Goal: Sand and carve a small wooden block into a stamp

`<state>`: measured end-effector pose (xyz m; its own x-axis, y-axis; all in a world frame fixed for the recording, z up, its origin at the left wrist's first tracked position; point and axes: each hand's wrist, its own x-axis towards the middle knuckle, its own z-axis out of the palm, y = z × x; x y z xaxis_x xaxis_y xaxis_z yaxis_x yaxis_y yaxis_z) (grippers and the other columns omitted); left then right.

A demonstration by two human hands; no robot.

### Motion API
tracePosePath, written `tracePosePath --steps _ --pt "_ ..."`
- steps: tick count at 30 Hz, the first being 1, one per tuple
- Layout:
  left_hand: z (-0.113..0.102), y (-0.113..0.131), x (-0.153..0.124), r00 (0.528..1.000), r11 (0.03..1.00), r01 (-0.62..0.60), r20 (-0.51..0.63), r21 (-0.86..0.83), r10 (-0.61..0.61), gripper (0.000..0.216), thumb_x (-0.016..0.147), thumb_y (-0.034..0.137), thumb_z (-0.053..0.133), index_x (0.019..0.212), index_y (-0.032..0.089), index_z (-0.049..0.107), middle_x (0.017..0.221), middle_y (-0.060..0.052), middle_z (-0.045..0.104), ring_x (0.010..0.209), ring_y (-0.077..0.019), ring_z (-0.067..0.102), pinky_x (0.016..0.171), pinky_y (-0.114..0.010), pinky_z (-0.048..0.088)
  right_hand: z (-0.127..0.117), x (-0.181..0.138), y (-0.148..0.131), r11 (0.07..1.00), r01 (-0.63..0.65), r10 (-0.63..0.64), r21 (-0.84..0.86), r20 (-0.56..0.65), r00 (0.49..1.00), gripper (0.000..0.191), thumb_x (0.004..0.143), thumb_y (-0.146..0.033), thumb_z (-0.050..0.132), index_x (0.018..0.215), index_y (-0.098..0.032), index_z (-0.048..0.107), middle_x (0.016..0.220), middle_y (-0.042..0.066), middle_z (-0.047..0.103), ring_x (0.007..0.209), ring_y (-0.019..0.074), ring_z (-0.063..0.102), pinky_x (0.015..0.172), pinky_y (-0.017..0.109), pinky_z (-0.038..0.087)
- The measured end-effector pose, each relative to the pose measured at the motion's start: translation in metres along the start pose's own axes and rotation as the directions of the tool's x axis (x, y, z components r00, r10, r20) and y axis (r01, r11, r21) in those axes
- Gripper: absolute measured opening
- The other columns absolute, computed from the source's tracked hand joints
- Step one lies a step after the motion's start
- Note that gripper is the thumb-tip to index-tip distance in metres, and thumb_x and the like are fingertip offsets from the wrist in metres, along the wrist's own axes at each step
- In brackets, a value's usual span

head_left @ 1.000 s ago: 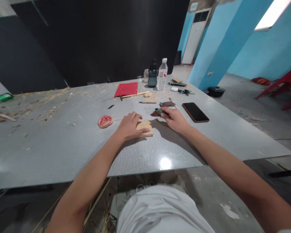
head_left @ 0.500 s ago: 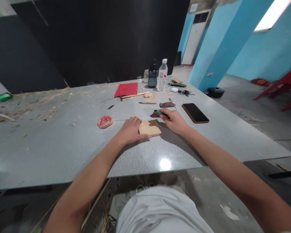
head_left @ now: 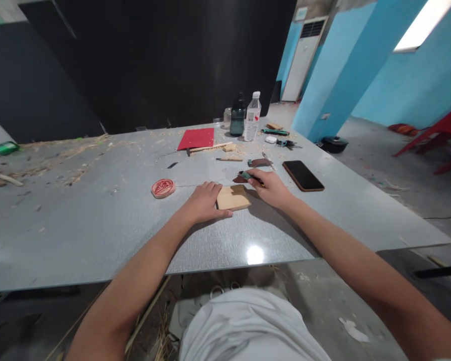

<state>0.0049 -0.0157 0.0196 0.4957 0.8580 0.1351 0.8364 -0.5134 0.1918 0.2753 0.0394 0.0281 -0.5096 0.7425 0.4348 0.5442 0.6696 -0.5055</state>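
Observation:
A small pale wooden block point(head_left: 233, 197) lies flat on the grey table point(head_left: 97, 225). My left hand point(head_left: 204, 202) rests against the block's left edge, fingers curled and thumb along its near side, holding it in place. My right hand point(head_left: 269, 187) is just right of the block, fingers closed on a small green-handled tool point(head_left: 245, 175) whose tip lies over a dark brown scrap point(head_left: 241, 178). A round red carved stamp point(head_left: 163, 188) sits to the left of my left hand.
A black phone point(head_left: 302, 175) lies right of my right hand. Further back are a red sheet point(head_left: 197, 138), a dark bottle point(head_left: 237, 117), a clear water bottle point(head_left: 252, 116), small tools and wood shavings. A green packet point(head_left: 2, 148) lies far left. The table's near edge runs below my forearms.
My left hand slid off the top of the block to its left edge, uncovering it. The block shifted slightly right, toward my right hand, which stays closed on the tool.

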Motion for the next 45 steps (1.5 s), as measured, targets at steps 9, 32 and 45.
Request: tracePosePath --steps 9,32,45 --pt "-0.004 -0.001 -0.001 0.999 0.999 -0.033 -0.041 -0.031 0.032 0.071 0.099 0.069 0.058 0.149 0.019 0.055 0.139 -0.015 0.062 0.128 -0.0361 0.056 0.110 -0.051 0.045 0.001 0.000 0.000 1.000 -0.005 0.005 -0.008 0.005 1.000 0.033 0.102 -0.023 0.048 0.123 -0.018 0.073 0.122 0.014 0.080 0.108 0.0317 0.075 0.094 0.044 0.053" --pt "0.006 -0.004 0.004 1.000 1.000 0.005 -0.024 -0.029 -0.006 0.083 0.091 0.065 0.072 0.152 0.014 0.048 0.140 -0.019 0.064 0.130 -0.0383 0.059 0.110 -0.049 0.047 0.014 -0.011 -0.025 0.977 0.206 -0.176 -0.056 0.336 0.925 0.037 0.098 -0.019 0.058 0.127 -0.026 0.079 0.102 0.007 0.084 0.087 0.0236 0.075 0.079 0.032 0.049" --pt "0.007 -0.005 0.004 0.999 0.996 0.035 -0.015 -0.081 -0.036 0.093 0.089 0.064 0.074 0.158 0.013 0.041 0.141 -0.020 0.062 0.132 -0.0398 0.057 0.111 -0.051 0.049 0.014 -0.010 -0.031 0.951 0.235 -0.148 -0.200 0.372 0.917 0.038 0.098 -0.015 0.055 0.130 -0.023 0.074 0.097 0.007 0.082 0.081 0.0231 0.071 0.072 0.031 0.041"
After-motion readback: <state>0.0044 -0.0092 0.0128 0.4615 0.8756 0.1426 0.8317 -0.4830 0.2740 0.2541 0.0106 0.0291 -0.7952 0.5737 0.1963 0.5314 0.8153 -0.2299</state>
